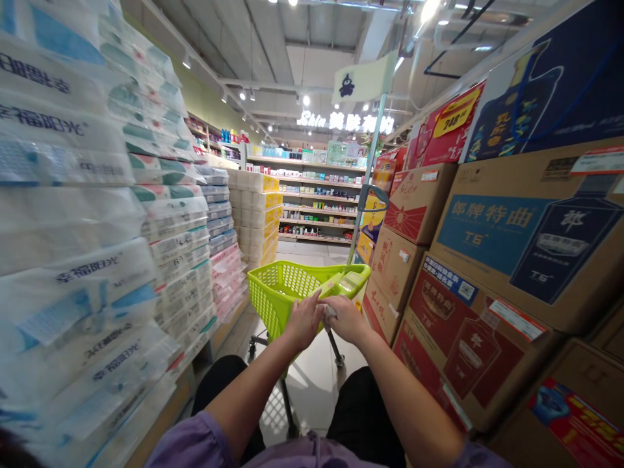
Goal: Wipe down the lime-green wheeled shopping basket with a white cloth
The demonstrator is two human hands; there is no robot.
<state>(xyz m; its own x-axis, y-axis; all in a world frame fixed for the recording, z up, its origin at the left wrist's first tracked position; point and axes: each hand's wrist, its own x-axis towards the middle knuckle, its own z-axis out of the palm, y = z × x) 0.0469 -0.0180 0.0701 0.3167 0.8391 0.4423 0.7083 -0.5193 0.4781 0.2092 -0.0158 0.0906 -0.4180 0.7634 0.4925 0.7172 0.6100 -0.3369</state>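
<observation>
A small lime-green shopping cart (279, 286) with a perforated plastic basket stands right in front of me. My left hand (304, 320) is on its near handle side, fingers curled over the edge. Close beside it, my right hand (345, 318) is closed at the same handle. Something small and whitish (330, 312) shows between the two hands; its kind cannot be made out. A pale flag (363, 79) with a dark bear figure tops a pole (374, 153) at the cart's right side. The basket's floor is partly hidden.
Stacked tissue packs (73, 273) line the left side, with yellow-and-white paper packs (256, 214) farther along. Cardboard liquor boxes (517, 234) form a wall close on the right. Shelves of small goods (316, 195) cross the far end. A pale tiled floor (316, 390) runs between.
</observation>
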